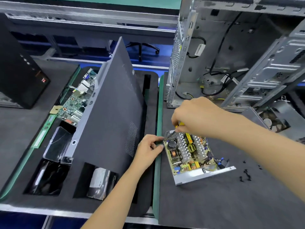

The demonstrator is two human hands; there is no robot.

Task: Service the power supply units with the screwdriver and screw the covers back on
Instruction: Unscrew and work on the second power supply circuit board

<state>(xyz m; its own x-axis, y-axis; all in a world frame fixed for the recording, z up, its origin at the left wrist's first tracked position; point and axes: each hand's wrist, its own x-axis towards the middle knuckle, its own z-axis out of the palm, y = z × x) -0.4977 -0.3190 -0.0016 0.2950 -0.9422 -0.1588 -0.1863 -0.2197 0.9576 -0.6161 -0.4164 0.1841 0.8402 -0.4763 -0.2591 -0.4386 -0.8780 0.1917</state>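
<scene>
An open power supply unit [189, 156] lies on the dark mat with its cover off, showing its circuit board, heat sinks and coils. My right hand [196, 116] grips a yellow-handled screwdriver [179, 125] above the unit's far left corner; most of the tool is hidden by my fingers. My left hand [149, 150] pinches the unit's left edge at that same corner.
A grey case side panel [112, 109] leans upright on the left foam tray [146, 187], over a motherboard [74, 103] and drives in cut-outs. An open metal computer chassis [231, 55] stands behind the unit. Small black screws [245, 175] lie on the mat at right. A black tower [18, 71] stands far left.
</scene>
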